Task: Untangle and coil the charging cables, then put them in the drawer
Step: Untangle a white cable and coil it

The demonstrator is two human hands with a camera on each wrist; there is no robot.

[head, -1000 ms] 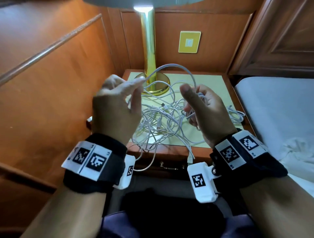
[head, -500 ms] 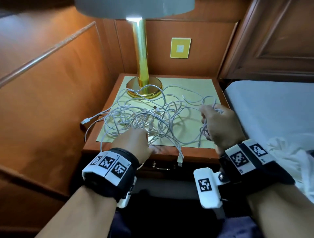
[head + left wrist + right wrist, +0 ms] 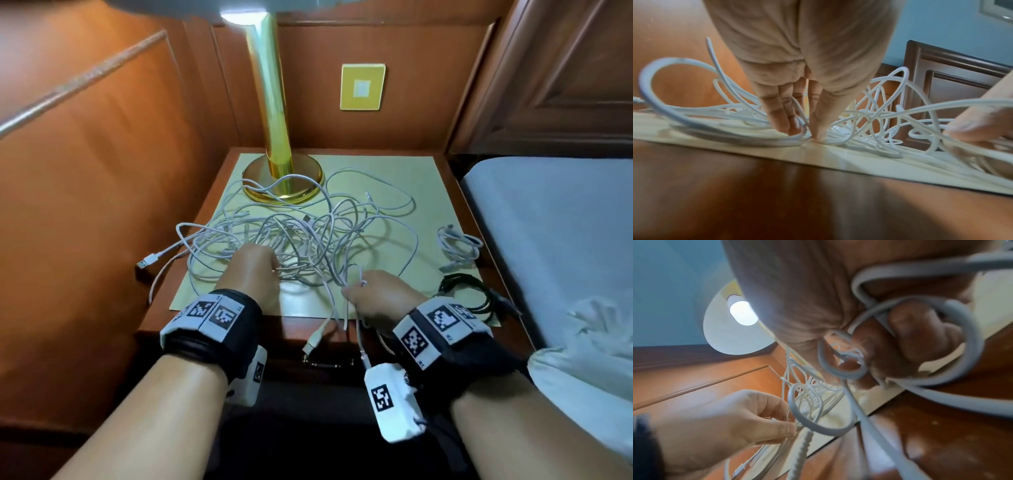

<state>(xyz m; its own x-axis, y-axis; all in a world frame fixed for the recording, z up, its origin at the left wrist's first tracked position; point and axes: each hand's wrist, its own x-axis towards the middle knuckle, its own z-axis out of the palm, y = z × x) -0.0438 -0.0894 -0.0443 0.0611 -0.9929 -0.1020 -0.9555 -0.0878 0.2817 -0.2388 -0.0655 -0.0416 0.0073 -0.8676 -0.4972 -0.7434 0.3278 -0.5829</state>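
Both hands in the tangle of white cables (image 3: 308, 240) on the nightstand (image 3: 298, 330).

Right hand (image 3: 380, 298), at the front edge of the nightstand: fingers curled round several white strands, one loop wound over them in the right wrist view; loose ends with plugs hanging from this grip over the front edge, above the drawer handle (image 3: 327, 363). Left hand (image 3: 251, 274), just left of the right: thumb and fingertips (image 3: 789, 128) brought together on a strand, pressed down on the pale mat (image 3: 428, 192). Tangle spread across the mat from the front edge back to the brass lamp base (image 3: 284, 178), one plug (image 3: 145, 262) overhanging the nightstand's left edge. Near its right edge, apart from the tangle: a small coiled white cable (image 3: 459, 245), and in front of that a coiled dark cable (image 3: 469, 294).
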